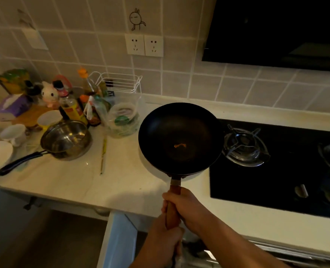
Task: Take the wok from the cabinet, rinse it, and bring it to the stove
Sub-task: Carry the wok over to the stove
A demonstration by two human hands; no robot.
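Observation:
A black wok (180,138) with a wooden handle hangs level above the white countertop (121,182), its right rim over the left edge of the black gas stove (276,186). A small orange speck lies in its bowl. My right hand (187,206) grips the upper handle. My left hand (164,240) grips the handle's lower end, just below the right hand. The left burner (245,147) sits right of the wok, partly behind its rim.
A steel saucepan (65,140) with a black handle, cups, oil bottles (73,107), a plastic bag of items (123,120) and chopsticks (103,151) crowd the counter's left. An open cabinet door (117,240) stands below. A range hood (276,29) hangs above the stove.

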